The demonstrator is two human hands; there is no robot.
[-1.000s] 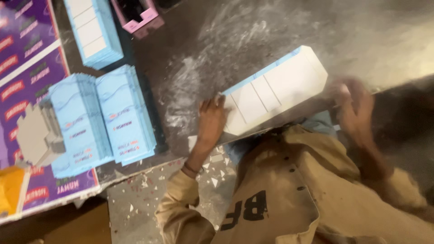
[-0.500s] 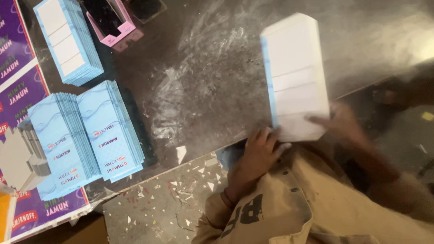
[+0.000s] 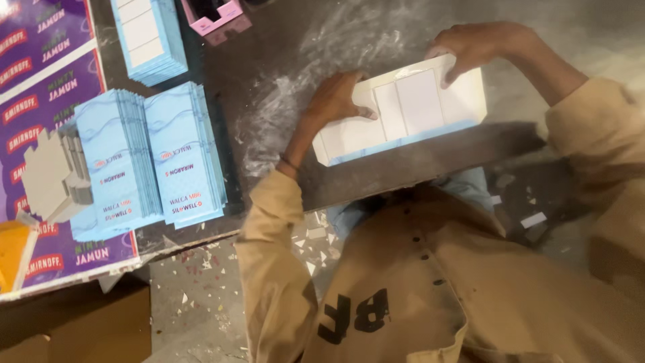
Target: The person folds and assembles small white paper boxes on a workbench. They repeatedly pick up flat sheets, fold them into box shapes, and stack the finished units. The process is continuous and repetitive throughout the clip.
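Head view looks down on a person in a tan shirt [image 3: 470,296] at a dark tabletop [image 3: 282,67]. Both hands are on a stack of flat white cards with blue edges [image 3: 410,111]. The stack lies flat on the tabletop, near its front edge, right in front of the person. Its long side runs left to right, and the right end sits a bit farther from the person than the left end. The white side faces up.

The left hand [image 3: 339,101] presses down on the left part of the stack with flat, spread fingers. It is not wrapped around anything. The right hand [image 3: 474,44] curls over the far right corner of the stack, fingers bent on the top edge.

Off to the left, well apart from the hands, lie two piles of light blue printed cartons [image 3: 151,158], side by side. Another blue and white pile [image 3: 148,37] lies farther back. A small pink box [image 3: 215,17] sits beside it. Purple printed sheets [image 3: 40,74] lie at the far left. Bits of paper are scattered on the floor [image 3: 195,289].
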